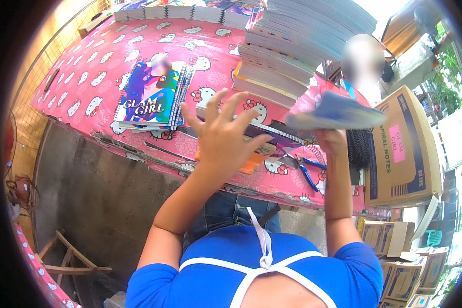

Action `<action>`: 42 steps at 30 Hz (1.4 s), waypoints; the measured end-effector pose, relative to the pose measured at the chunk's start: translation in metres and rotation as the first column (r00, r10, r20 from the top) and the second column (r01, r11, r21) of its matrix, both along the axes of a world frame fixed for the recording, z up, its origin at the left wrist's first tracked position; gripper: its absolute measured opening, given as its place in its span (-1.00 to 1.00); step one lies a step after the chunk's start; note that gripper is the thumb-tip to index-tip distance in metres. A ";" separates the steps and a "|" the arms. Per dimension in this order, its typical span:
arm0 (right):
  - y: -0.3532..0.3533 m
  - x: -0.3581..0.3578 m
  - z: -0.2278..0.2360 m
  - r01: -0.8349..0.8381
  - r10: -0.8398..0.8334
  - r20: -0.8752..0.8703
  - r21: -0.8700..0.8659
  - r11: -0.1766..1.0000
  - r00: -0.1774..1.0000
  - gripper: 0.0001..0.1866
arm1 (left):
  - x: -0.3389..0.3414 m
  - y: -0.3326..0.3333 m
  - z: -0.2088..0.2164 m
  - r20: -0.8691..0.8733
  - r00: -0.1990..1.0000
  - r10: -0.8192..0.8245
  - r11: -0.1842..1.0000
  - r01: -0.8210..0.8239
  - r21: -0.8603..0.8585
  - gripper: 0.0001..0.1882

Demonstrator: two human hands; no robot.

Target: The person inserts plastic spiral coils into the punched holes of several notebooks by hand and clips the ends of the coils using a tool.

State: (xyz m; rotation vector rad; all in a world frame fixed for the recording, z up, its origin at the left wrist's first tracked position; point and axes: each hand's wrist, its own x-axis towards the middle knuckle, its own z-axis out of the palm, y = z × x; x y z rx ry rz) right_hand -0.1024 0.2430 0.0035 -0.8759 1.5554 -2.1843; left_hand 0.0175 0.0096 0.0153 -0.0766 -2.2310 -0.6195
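My left hand (223, 133) hovers over the table's near edge with its fingers spread and nothing in them. Just beyond and to its right lies a spiral notebook (280, 137) with a dark coil along its edge. My right hand (331, 139) is closed under a flat blue-grey thing (339, 110), too smeared by motion to name. Beside that hand, a pair of blue-handled pliers (308, 172) rests on the pink cloth, near a loose coil (315, 152). An orange piece (254, 163) shows partly behind my left wrist.
Colourful spiral notebooks (151, 97) form a small pile at left on the pink table (97, 56). A tall paper stack (292, 51) rises at the back. A cardboard box (403, 149) stands at right, near black coils (358, 149). Behind, a blurred person (362, 61) appears.
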 end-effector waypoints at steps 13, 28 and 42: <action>-0.046 -0.004 0.000 0.139 -0.057 -0.199 0.425 0.895 0.978 -0.57 | -0.009 -0.025 -0.021 0.003 0.991 -0.133 0.979 0.131 0.159 -0.59; -0.084 -0.015 0.003 0.083 -0.005 -0.179 0.433 0.898 0.984 -0.54 | -0.010 -0.048 -0.038 -0.019 0.991 -0.131 0.862 0.124 0.492 -0.45; -0.119 -0.028 0.009 0.256 0.047 -0.441 0.601 0.757 0.896 -0.50 | -0.008 -0.062 -0.053 -0.245 0.935 -0.255 0.298 0.317 0.900 -0.64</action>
